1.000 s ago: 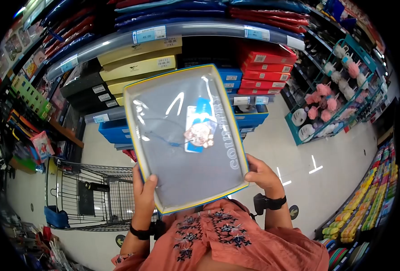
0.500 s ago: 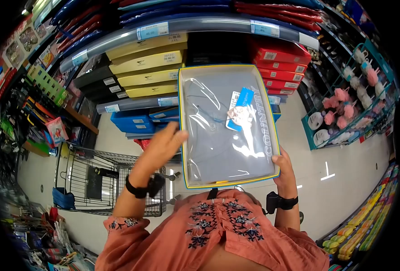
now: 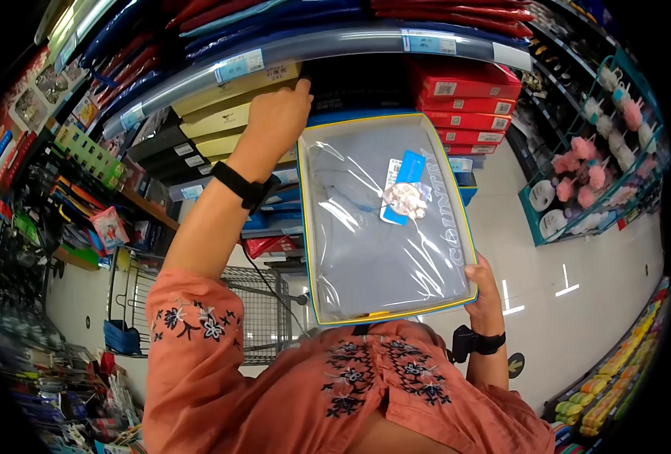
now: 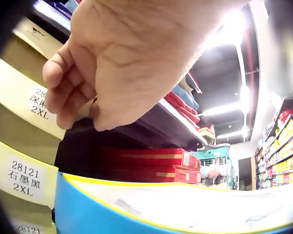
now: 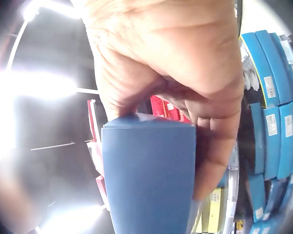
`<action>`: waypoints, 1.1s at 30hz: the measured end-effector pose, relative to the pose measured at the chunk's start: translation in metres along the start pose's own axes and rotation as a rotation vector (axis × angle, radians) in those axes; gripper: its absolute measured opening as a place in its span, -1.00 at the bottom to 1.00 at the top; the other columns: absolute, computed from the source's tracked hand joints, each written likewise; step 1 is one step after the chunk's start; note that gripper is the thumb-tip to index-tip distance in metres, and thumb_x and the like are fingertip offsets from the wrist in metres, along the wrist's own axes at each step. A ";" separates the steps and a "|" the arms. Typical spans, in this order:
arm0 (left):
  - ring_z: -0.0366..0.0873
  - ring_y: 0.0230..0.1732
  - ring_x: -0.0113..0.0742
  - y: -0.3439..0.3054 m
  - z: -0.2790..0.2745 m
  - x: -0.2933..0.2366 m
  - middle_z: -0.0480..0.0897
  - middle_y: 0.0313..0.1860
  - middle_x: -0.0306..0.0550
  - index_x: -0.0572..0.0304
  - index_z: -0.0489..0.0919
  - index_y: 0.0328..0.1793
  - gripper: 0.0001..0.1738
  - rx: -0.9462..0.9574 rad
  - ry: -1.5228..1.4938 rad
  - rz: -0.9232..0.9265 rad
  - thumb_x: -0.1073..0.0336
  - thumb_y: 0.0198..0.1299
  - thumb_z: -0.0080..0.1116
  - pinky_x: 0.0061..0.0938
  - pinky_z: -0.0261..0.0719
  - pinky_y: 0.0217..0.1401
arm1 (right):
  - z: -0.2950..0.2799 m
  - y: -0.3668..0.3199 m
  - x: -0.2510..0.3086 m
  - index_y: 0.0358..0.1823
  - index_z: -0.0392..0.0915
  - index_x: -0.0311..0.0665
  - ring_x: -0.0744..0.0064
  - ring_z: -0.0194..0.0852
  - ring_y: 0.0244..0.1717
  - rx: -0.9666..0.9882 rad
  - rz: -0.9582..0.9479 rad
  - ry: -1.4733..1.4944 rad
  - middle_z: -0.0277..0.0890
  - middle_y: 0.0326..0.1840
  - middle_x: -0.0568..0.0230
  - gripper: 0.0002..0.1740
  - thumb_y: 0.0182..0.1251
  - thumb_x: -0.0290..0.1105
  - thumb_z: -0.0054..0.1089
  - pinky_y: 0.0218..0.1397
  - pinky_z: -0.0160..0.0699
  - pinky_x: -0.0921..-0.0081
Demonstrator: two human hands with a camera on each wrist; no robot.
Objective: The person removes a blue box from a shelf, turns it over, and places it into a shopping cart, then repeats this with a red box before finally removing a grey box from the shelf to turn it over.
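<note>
My right hand (image 3: pixel 488 295) grips the lower right edge of a shallow blue box (image 3: pixel 310 287) with a yellow rim, thumb over the rim and fingers underneath. Inside lies a folded grey garment (image 3: pixel 365 265) in clear plastic, with "COUNTRY" lettering and a blue-and-white hang tag (image 3: pixel 413 168). In the right wrist view the box's blue side (image 5: pixel 149 180) sits between thumb and fingers. My left hand (image 3: pixel 278 117) is off the box, raised beside the stacked yellow boxes (image 3: pixel 218 121). Its fingers (image 4: pixel 66 97) are loosely bent in front of the yellow box ends, with nothing visibly held.
Red boxes (image 3: pixel 468 106) are stacked on the shelf to the right, under a rail with price labels (image 3: pixel 429 41). A wire shopping cart (image 3: pixel 256 303) stands at lower left. On the right is a teal rack (image 3: pixel 600 166) of fluffy items.
The left hand let go of the box's left edge and rose forward to the yellow boxes. The box shifted right and turned slightly, still held by the right hand.
</note>
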State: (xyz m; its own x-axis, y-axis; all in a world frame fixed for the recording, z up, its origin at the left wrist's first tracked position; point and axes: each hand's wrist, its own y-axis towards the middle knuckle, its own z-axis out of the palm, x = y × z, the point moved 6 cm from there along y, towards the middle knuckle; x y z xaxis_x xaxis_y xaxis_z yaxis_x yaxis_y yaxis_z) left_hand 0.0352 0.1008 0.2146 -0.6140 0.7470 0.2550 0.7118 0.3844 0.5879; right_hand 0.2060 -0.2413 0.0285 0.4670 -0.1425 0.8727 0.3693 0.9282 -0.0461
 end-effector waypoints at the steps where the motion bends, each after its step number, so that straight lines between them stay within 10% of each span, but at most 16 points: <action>1: 0.68 -0.41 0.12 0.001 0.000 0.003 0.69 -0.38 0.06 0.08 0.53 0.20 -0.70 -0.023 0.007 0.008 0.16 0.45 0.08 -0.08 0.65 -0.36 | -0.001 -0.001 0.000 0.47 0.26 -0.57 0.32 0.61 0.20 -0.001 0.006 0.009 0.55 0.25 0.00 -0.06 0.16 -0.09 0.33 0.24 0.57 0.48; 19: 0.71 -0.18 0.10 -0.027 -0.008 0.021 0.71 -0.16 0.12 0.11 0.52 0.34 -0.60 -0.059 -0.140 -0.066 0.17 0.44 0.09 -0.14 0.69 -0.17 | -0.003 0.008 0.008 0.48 0.26 -0.56 0.29 0.62 0.20 0.051 0.026 0.054 0.54 0.27 -0.03 -0.05 0.15 -0.07 0.30 0.24 0.60 0.46; 25: 0.65 0.17 -0.01 -0.052 -0.013 0.028 0.65 0.21 0.29 0.31 0.41 0.52 -0.37 -0.014 -0.796 -0.298 0.02 0.51 0.07 -0.31 0.53 0.29 | 0.004 0.008 0.020 0.44 0.32 -0.56 0.29 0.63 0.21 -0.017 0.001 0.029 0.56 0.26 -0.04 -0.09 0.19 -0.04 0.29 0.26 0.59 0.46; 33: 0.53 0.20 -0.34 -0.117 0.003 -0.004 0.55 0.29 -0.05 0.27 0.35 0.59 -0.23 0.124 -1.352 -0.610 -0.23 0.56 -0.08 -0.49 0.50 0.23 | 0.001 0.027 0.016 0.42 0.34 -0.55 0.28 0.64 0.18 0.012 -0.014 0.025 0.58 0.23 -0.04 -0.12 0.22 -0.01 0.26 0.24 0.59 0.47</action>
State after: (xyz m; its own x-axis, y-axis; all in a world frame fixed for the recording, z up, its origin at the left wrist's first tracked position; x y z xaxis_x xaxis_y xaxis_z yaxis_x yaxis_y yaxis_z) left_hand -0.0445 0.0542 0.1421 -0.0965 0.3567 -0.9292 0.5347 0.8060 0.2539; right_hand 0.2227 -0.2183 0.0419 0.4813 -0.1641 0.8610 0.3662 0.9301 -0.0274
